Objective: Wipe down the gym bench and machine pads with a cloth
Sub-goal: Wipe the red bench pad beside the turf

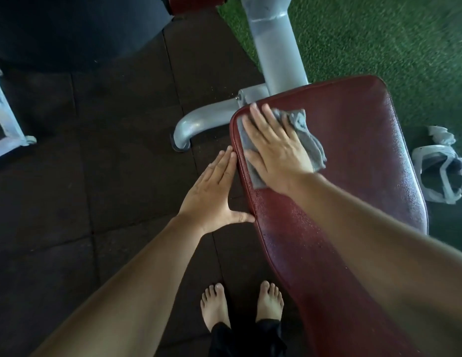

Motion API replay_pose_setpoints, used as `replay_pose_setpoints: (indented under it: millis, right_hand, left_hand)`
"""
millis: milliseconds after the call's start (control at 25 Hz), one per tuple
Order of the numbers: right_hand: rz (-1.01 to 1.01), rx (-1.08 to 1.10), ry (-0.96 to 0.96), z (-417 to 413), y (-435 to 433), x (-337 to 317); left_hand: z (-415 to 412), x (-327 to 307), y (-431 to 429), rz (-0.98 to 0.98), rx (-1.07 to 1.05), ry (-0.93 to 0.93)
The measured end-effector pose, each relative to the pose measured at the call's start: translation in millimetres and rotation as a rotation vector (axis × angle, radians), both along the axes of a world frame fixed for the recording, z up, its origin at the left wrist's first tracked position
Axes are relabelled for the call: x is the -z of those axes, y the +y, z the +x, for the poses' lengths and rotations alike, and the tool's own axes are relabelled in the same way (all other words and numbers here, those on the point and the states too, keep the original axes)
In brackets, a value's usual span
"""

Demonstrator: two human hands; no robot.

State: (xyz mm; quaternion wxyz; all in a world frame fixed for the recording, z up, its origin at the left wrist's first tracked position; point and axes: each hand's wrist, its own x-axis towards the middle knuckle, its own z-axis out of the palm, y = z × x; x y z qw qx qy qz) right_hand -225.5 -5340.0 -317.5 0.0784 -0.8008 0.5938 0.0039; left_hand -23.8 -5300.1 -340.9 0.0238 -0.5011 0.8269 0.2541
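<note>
The fingers of the right hand lie straight and a little spread, pressing flat on a small, crumpled grey cloth of soft woven fabric. Nothing is gripped; the cloth is simply pinned under the palm. It sits at the far left corner of the dark red, vinyl-covered padded gym bench, with a bunched fold showing beyond the little-finger side.

The left hand holds nothing either. Its fingers are straight and held together, their tips against the side edge of the pad, and the thumb is spread wide and touches the same edge nearer the body.

The cloth looks light and limp, so it will likely bunch or creep out from under the hand unless it stays spread beneath the whole palm. Flat pressure should serve better than a pinch. The vinyl has a pebbled sheen and looks slick, so the cloth should glide easily, and the cushion probably gives slightly under load. The bench itself seems heavy and steady on its pale grey painted steel frame — bracing it should take little effort.

Below are black rubber floor tiles and two bare feet. Green artificial turf lies beyond, and to the right is a white crumpled object I cannot identify.
</note>
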Motion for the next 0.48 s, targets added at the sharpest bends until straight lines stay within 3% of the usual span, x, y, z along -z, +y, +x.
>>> replay_pose_setpoints:
  millis: [120, 360, 480]
  right_hand:
    - [0.035, -0.059, 0.021, -8, 70, 6]
    - [-0.049, -0.036, 0.034, 13, -30, -4]
    - [-0.03, 0.02, 0.0, 10, 17, 5]
  left_hand:
    - [2, 2, -1, 0.027, 0.007, 0.026]
    - [1, 6, 3, -0.002, -0.023, 0.037]
    - [2, 6, 8, 0.004, -0.047, 0.042]
